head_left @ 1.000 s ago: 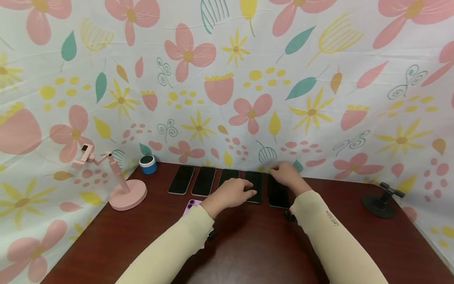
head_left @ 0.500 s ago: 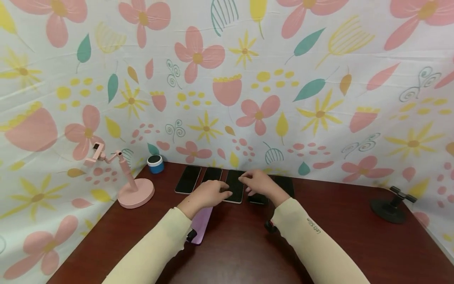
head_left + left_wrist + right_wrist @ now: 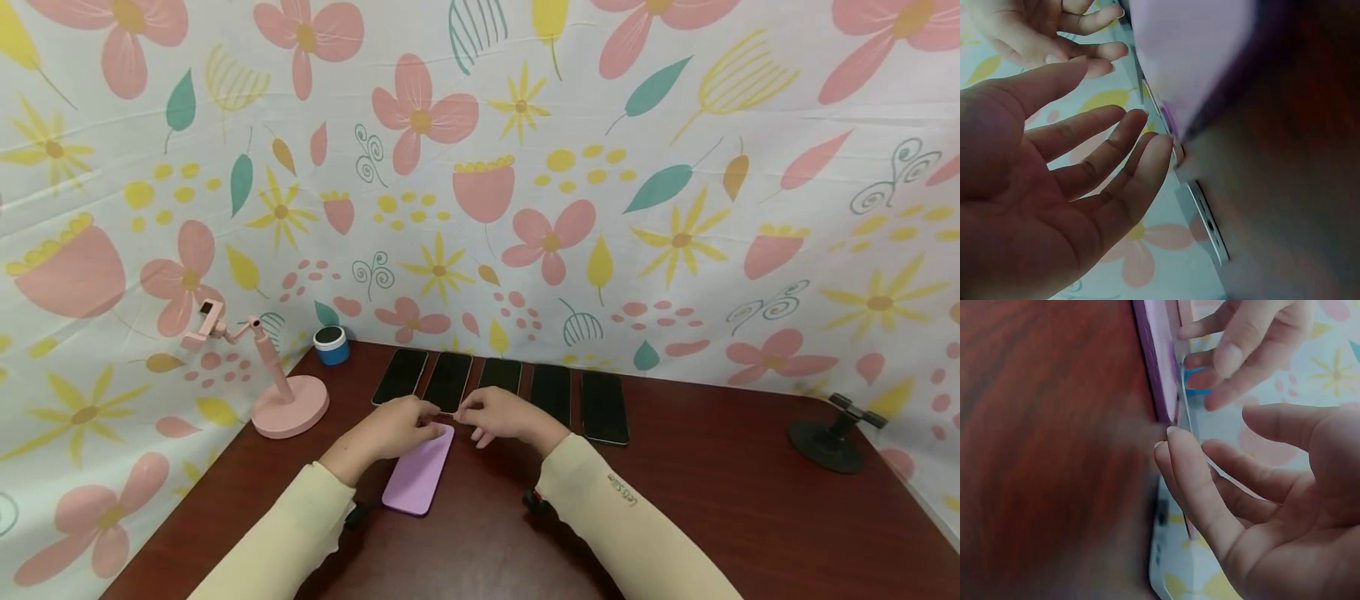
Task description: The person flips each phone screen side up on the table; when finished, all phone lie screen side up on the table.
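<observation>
A lilac phone [image 3: 418,473] lies back up on the dark red table, in front of a row of black-screened phones. My left hand [image 3: 384,427] is over its top end, fingertips right by the upper edge. To the right of that same end hovers my right hand [image 3: 504,414], its fingertips near the upper right corner. In the left wrist view my left hand [image 3: 1066,187] has its thumb and fingers spread, nothing between them. The right wrist view shows my right hand [image 3: 1254,494] with loosely bent fingers and an empty palm, beside the lilac phone's edge [image 3: 1155,356].
Several dark phones stretch along the back, from the leftmost phone [image 3: 401,375] to the rightmost phone [image 3: 604,408]. A pink stand [image 3: 291,408] and a blue jar [image 3: 332,347] are at the left. At the right is a black stand [image 3: 827,442]. Patterned cloth [image 3: 480,192] hangs behind.
Both hands have moved left and toward me from the row of phones to the lilac phone, most of which now shows. The camera view has shifted slightly left.
</observation>
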Motion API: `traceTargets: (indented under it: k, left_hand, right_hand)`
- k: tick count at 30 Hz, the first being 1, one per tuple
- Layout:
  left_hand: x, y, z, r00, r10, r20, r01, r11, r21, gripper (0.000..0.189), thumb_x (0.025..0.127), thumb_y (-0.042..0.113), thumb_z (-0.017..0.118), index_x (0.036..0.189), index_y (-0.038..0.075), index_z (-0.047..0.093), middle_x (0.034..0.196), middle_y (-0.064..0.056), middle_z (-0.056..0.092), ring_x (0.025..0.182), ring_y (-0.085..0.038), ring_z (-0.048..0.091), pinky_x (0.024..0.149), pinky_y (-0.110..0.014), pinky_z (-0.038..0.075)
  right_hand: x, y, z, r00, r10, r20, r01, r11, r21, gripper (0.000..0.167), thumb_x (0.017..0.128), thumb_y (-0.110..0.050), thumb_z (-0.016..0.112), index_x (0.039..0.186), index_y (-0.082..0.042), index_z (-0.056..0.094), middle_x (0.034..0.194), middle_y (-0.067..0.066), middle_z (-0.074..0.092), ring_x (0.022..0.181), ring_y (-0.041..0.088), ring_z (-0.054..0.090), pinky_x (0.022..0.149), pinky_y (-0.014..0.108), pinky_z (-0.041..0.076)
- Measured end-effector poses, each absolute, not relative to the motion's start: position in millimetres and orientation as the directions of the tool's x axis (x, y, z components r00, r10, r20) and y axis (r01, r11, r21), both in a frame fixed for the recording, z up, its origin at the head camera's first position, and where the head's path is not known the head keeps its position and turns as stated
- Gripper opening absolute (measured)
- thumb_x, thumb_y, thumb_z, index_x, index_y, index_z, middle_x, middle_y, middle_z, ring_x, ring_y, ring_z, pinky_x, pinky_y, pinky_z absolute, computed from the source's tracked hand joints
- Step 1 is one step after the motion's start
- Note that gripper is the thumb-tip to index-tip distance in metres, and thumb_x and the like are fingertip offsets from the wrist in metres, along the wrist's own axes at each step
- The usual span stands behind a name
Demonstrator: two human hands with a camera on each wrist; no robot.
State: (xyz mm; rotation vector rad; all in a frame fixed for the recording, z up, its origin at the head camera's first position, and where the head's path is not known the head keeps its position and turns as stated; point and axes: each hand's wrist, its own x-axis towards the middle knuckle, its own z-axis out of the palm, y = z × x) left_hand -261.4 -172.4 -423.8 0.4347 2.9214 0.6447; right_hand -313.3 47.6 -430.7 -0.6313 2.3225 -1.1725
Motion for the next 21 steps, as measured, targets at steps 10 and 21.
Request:
traceTargets:
  k: [10, 21]
  left_hand:
    - [-230.2, -195.9, -423.1, -0.92, 0.36, -0.151, 0.262, 0.856, 0.446, 0.058, 0.09, 0.014, 0.086, 0.144, 0.005, 0.067, 0.14, -0.015, 0.063, 0.107, -0.023, 0.066, 0.095, -0.045, 0.06]
    - [-210.7, -214.8, -427.4, -0.869, 0.471, -0.153, 0.364, 0.817, 0.448, 0.063, 0.087, 0.029, 0.089, 0.141, 0.005, 0.07, 0.16, -0.02, 0.051, 0.124, -0.03, 0.067, 0.108, -0.052, 0.056]
  right_hand:
    - [-306.2, 30.0, -441.2, -0.816, -0.554, -0.164, -0.208, 0.546, -0.811, 0.033, 0.098, -0.015, 0.076, 0.127, 0.001, 0.072, 0.119, 0.016, 0.075, 0.086, 0.018, 0.078, 0.084, 0.036, 0.066]
    - [-308.0, 16.6, -446.5, -0.825, -0.543, -0.158, -0.236, 0.585, -0.776, 0.031, 0.095, -0.014, 0.08, 0.124, -0.003, 0.073, 0.117, 0.013, 0.074, 0.078, 0.014, 0.076, 0.081, 0.032, 0.065]
